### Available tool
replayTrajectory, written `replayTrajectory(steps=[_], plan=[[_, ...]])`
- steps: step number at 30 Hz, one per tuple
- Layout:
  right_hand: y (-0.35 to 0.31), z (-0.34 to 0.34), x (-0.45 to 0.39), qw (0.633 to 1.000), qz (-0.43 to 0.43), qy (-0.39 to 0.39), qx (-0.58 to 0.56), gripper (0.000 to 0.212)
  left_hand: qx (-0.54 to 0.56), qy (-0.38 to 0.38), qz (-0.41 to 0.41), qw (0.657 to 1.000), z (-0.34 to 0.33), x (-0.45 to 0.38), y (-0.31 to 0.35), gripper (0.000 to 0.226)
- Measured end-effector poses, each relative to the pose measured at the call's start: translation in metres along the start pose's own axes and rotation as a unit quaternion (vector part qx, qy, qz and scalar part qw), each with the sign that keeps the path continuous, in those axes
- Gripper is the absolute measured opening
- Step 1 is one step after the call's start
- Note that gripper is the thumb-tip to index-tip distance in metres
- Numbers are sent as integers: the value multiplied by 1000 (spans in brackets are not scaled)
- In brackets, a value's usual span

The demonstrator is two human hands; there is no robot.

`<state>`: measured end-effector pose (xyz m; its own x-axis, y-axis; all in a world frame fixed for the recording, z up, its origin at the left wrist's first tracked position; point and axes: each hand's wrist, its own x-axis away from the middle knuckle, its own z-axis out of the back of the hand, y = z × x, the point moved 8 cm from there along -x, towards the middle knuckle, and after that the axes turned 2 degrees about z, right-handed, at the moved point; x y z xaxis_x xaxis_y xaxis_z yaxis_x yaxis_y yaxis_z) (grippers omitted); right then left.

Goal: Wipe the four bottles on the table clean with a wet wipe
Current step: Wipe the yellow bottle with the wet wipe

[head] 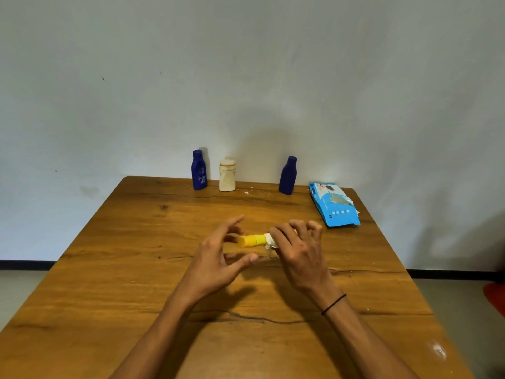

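Note:
A yellow bottle [250,240] is held sideways above the middle of the wooden table [136,269], cap end to the left. My right hand [297,247] grips its body through a white wet wipe [270,242], which hides most of the bottle. My left hand [218,255] hovers at the cap end with fingers spread, not clearly touching the cap. Two dark blue bottles [199,170] [287,176] and a cream bottle [227,175] stand upright along the far edge by the wall.
A blue pack of wet wipes [334,205] lies at the far right of the table, its flap lifted. A grey wall rises right behind the table. An orange object [496,296] lies on the floor at right.

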<state>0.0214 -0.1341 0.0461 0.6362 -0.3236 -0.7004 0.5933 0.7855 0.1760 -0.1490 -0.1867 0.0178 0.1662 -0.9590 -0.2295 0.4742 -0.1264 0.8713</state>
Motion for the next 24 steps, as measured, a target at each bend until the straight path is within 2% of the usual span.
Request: replayTrajectory(steps=[1, 3, 5, 6, 9, 11, 14, 17, 24], plan=[[-1, 1, 2, 1000, 5, 19, 18, 34, 69, -19, 73, 995, -3, 0, -8, 79], [-2, -1, 8, 998, 15, 34, 50, 37, 250, -39, 199, 947, -16, 3, -21, 68], [-5, -5, 12, 997, 17, 35, 65, 41, 372, -10, 268, 889, -26, 4, -29, 48], [-8, -6, 13, 997, 17, 31, 64, 40, 389, 10, 272, 880, -28, 2, -32, 42], [-13, -9, 18, 998, 19, 7, 53, 35, 368, 41, 251, 894, -29, -2, -39, 25], [-9, -11, 19, 999, -2, -20, 28, 42, 330, 44, 222, 917, -26, -2, -39, 18], [-6, -14, 13, 994, -78, -79, -14, 51, 257, 26, 154, 954, -20, -1, -26, 24], [-13, -14, 4, 986, -122, -111, -1, 59, 187, 26, 102, 977, -19, 2, -7, 29], [32, -20, 4, 957, -255, -134, 32, 56, 128, 29, 63, 989, -17, 4, -4, 31]])
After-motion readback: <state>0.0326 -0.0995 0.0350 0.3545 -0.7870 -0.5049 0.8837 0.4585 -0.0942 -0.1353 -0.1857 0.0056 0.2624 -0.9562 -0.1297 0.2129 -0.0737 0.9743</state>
